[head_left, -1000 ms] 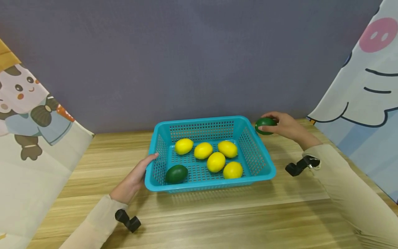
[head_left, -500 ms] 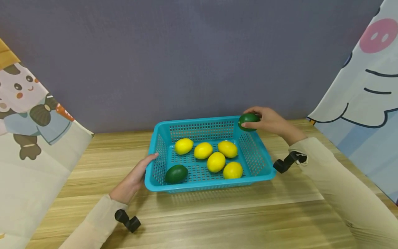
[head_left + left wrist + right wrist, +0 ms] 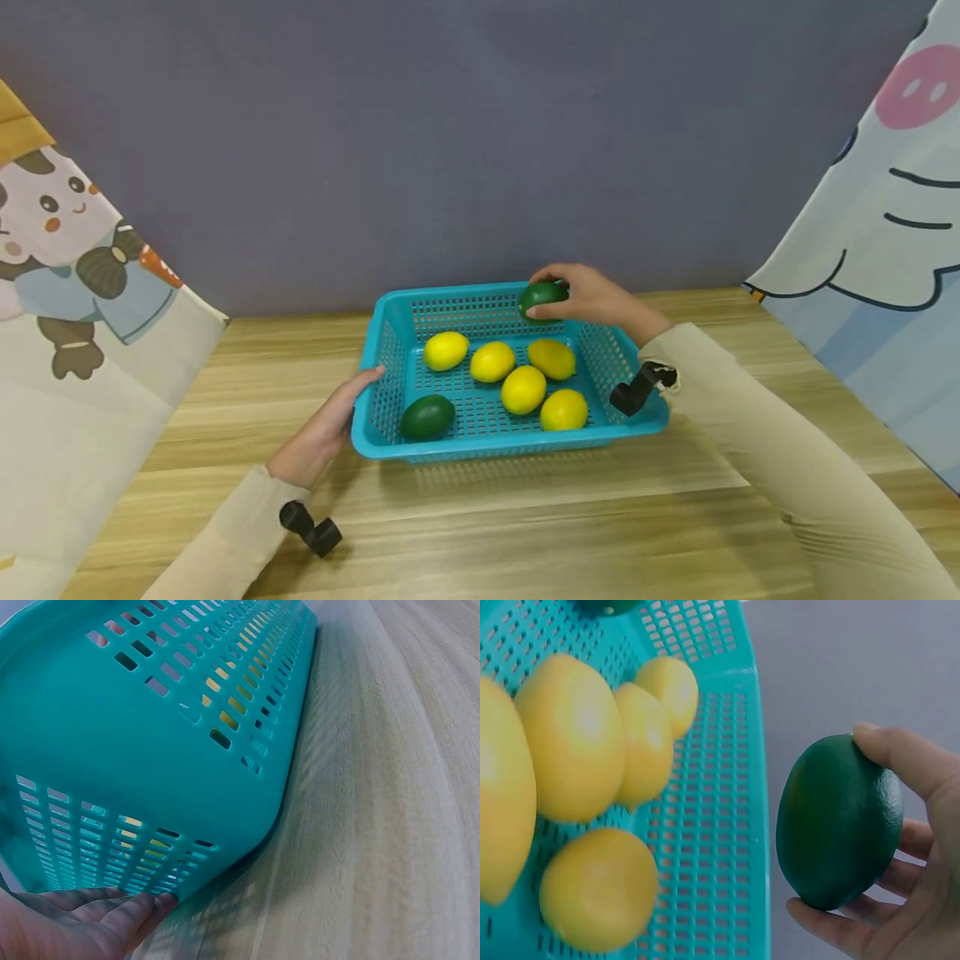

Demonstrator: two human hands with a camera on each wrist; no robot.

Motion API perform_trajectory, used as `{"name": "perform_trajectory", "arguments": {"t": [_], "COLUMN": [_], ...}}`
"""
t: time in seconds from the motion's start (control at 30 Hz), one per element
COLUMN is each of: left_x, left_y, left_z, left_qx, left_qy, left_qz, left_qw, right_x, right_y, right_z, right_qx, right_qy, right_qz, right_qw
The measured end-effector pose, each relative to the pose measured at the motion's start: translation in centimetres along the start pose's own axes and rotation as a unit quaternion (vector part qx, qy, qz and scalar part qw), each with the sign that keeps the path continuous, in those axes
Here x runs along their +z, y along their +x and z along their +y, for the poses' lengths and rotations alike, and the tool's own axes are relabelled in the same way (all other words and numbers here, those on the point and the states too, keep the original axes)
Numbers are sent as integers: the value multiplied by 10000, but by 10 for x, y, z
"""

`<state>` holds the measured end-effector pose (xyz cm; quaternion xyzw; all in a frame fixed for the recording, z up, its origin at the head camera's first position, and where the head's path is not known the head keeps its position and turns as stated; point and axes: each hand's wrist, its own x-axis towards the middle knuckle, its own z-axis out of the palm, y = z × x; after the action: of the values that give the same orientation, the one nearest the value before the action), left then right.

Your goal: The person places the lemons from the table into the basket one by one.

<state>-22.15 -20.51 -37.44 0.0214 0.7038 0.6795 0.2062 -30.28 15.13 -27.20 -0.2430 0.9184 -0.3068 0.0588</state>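
My right hand (image 3: 588,297) pinches a dark green avocado (image 3: 542,301) between thumb and fingers, above the far side of a blue plastic basket (image 3: 480,451). In the right wrist view the avocado (image 3: 838,821) appears beside the basket's rim (image 3: 759,795), with the thumb at one end and fingers at the other. My left hand (image 3: 324,429) holds the basket's left rim, its thumb over the edge. Its fingers (image 3: 124,915) lie against the perforated outer wall in the left wrist view. Inside the basket are several yellow lemons (image 3: 523,390) and another avocado (image 3: 427,417) at the near left corner.
The basket stands on a wood-grain table (image 3: 480,533). Behind it rises a grey cloth wall (image 3: 450,150). Cartoon-printed cloths hang at the left (image 3: 90,275) and right (image 3: 877,208). Each sleeve carries a black camera mount (image 3: 309,528).
My right hand has carried the avocado leftward, from outside the basket's right side to over its far part. The left hand stays on the rim, and the basket's contents have not moved.
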Motion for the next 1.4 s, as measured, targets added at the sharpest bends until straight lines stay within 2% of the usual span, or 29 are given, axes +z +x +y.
{"name": "perform_trajectory", "arguments": {"t": [0.23,0.47,0.7,0.83,1.07,1.4], "left_x": [0,1,1,1,0,1], "left_y": [2,2,3,3,4,2], "left_z": [1,1,0,0,-1,0], "left_qx": [-64,-24,-41,-29,-76,-138], "left_qy": [-56,-26,-54,-52,-155,-219], "left_qz": [42,35,33,-21,27,2], "left_qw": [10000,10000,10000,10000,9998,9997], "right_x": [19,35,51,57,67,83], "right_y": [13,26,30,30,33,39], "right_z": [-10,-16,-17,-18,-18,-26], "right_qx": [-516,-881,-1014,-1261,-1706,-1860], "right_qy": [57,210,68,120,482,361], "right_qz": [-432,-1021,-1544,-1871,-2502,-3172], "right_qw": [9977,9906,9828,9741,9518,9292]}}
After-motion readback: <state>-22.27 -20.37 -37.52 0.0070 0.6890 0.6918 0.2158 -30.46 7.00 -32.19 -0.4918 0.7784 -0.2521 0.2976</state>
